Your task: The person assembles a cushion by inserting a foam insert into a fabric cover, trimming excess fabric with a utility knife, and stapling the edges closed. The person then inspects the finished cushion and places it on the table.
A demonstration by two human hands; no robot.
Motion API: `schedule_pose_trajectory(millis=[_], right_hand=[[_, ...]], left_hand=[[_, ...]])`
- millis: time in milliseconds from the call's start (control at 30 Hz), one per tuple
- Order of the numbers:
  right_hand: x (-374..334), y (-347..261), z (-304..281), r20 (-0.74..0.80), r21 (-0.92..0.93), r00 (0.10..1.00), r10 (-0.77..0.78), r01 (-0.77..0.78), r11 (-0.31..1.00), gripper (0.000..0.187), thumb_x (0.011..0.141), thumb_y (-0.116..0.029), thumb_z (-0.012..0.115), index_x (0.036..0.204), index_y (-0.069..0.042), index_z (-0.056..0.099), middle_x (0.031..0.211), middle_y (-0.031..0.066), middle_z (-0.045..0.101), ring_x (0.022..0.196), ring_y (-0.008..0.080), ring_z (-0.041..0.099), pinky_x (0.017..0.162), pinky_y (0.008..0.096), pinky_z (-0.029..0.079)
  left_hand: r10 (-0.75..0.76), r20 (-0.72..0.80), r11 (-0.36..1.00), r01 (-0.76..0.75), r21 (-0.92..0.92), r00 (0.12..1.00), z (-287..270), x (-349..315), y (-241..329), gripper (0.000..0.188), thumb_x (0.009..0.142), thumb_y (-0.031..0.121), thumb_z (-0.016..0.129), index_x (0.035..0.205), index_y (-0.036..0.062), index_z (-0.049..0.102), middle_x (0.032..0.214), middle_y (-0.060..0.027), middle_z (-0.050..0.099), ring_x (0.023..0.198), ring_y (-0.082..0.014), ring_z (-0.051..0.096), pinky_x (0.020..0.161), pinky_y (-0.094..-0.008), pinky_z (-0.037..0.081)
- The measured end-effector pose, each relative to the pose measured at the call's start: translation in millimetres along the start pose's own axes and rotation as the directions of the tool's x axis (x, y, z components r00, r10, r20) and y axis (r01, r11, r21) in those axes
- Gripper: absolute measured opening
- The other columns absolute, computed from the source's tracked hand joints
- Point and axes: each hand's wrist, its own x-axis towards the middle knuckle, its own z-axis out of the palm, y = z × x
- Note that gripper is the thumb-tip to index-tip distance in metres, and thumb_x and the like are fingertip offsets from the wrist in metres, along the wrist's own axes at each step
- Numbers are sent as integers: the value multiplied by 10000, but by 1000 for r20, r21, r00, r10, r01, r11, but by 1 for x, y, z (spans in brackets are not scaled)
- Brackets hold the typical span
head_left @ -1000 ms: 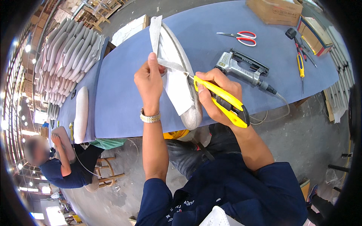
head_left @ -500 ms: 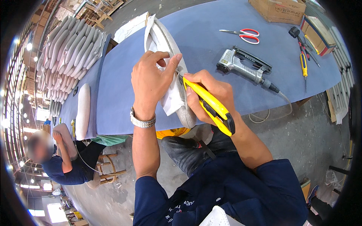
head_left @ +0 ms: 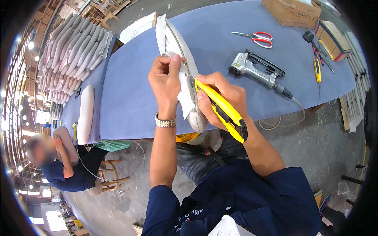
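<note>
A long padded cushion [head_left: 180, 41] covered in light grey fabric stands on its edge on the blue table, its near end by the table's front edge. My left hand [head_left: 167, 76] pinches a loose flap of the white and grey fabric [head_left: 185, 92] along the cushion's left side. My right hand [head_left: 224, 92] is wrapped round a yellow and black utility knife [head_left: 222, 108]. The knife's tip end is against the cushion's fabric edge, just right of my left hand. Its blade is barely visible.
On the blue table [head_left: 134, 86] lie red-handled scissors [head_left: 260, 38], a silver staple gun [head_left: 256, 70] with an air hose, and a yellow screwdriver [head_left: 317, 70]. A cardboard box [head_left: 293, 12] stands at the back. Stacked grey cushions [head_left: 75, 51] and a seated person [head_left: 67, 165] are at left.
My left hand has shifted right and closed in a pinch on the fabric flap, drawing it along. The knife in my right hand has moved only slightly.
</note>
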Motion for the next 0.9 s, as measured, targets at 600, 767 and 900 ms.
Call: schedule_pose_trajectory(millis=[600,767,900], right_hand=[[23,17,-6,33,146,990,139,-142,979,150,916,-43,654,1063,-13,649,867,94,713,742,112,685,663,262,533],[20,13,-9,60,121,988,142,-149,981,132,907,-34,664,1033,-3,638,842,102,711,714,117,689,640,260,529],[16,12,-9,49,121,994,96,-101,987,130,900,-30,670,1020,-1,629,827,94,708,714,119,697,633,263,533]], left_hand=[[34,-164,977,-68,-202,986,14,-27,-16,215,1031,201,669,908,62,561,896,-88,743,715,-48,566,639,-217,466],[34,-190,966,-81,-244,981,17,-29,-17,204,1029,176,670,910,71,542,875,-82,743,689,-30,538,629,-206,445],[75,-242,969,-128,-210,967,16,-29,-18,219,1039,219,657,912,76,552,902,-89,741,686,-32,520,621,-199,433]])
